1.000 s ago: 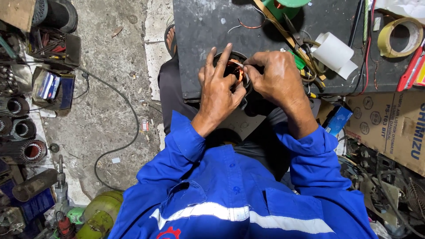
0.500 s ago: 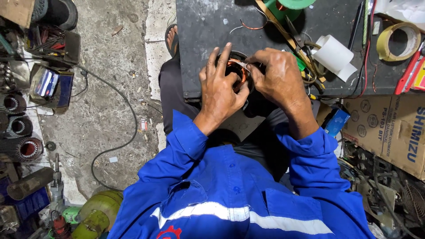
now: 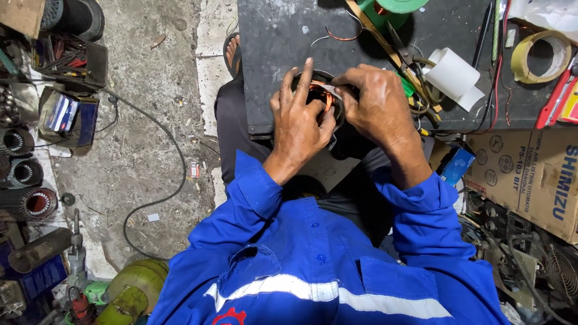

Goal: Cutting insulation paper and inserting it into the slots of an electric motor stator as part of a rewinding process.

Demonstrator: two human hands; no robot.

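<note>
Hands (image 3: pixel 337 114) (both curled) gripping copper-wound stator (image 3: pixel 320 96), fingers touching windings

Brown cardboard box (image 3: pixel 530 180) at our right, blue print; small blue carton (image 3: pixel 456 165) just beside it.

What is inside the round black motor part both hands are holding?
Copper wire windings show inside the round black motor part. The left hand and right hand cover most of it, so the rest of the interior is hidden.
</note>
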